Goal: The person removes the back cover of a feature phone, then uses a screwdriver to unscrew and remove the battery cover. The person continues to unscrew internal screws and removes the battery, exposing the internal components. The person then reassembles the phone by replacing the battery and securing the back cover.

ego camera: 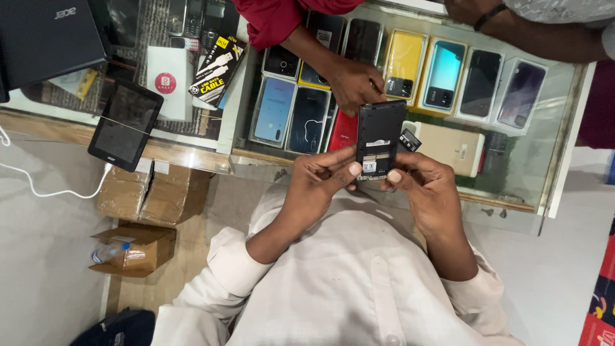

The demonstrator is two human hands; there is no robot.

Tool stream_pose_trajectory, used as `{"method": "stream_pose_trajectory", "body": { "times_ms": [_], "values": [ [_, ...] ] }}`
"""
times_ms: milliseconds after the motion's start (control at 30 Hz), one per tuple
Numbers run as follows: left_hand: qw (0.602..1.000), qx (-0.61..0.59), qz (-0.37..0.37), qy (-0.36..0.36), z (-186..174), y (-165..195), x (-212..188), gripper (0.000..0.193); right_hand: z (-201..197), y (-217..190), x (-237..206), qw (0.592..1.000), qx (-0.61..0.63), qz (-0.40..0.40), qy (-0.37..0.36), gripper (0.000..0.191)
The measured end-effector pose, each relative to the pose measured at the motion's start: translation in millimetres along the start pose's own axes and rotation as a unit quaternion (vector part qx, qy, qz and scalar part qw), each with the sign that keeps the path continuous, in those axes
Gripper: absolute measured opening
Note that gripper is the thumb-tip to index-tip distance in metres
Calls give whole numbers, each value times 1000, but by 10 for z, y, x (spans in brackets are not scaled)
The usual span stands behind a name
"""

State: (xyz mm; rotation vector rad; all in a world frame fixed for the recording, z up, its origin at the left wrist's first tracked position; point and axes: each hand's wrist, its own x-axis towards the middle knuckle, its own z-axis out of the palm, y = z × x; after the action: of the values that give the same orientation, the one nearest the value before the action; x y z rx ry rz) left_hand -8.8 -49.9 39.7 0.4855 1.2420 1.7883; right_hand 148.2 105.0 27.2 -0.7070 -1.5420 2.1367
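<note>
I hold a black phone with its back cover off over a glass counter, so its card slots and label show. My left hand grips its lower left side, thumb tip on the bottom edge. My right hand grips the lower right side, thumb on the phone. A small black card sticks up by the fingers of that hand, right beside the phone. Whether it touches the phone I cannot tell.
Another person's hand in a red sleeve rests on the glass display counter above boxed phones. A second person's arm crosses top right. A tablet, cable pack and laptop lie left. Cardboard boxes sit below.
</note>
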Motion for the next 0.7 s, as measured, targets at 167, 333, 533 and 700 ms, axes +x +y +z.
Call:
{"method": "stream_pose_trajectory", "body": {
  "times_ms": [167, 333, 533, 700],
  "values": [
    [1000, 9, -14, -8, -23, 19, 31, 41, 6, 11, -24, 1000, -12, -1, 10, 29],
    [999, -20, -27, -18, -25, 69, 32, 43, 7, 26, -17, 1000, 7, -2, -1, 31],
    [998, -10, 26, -53, 5, 100, -23, 43, 20, 57, -11, 1000, 20, 6, -1, 29],
    [999, -6, 8, -46, -22, 46, -5, 43, 16, 71, -45, 999, 29, 10, 13, 27]
  ]
}}
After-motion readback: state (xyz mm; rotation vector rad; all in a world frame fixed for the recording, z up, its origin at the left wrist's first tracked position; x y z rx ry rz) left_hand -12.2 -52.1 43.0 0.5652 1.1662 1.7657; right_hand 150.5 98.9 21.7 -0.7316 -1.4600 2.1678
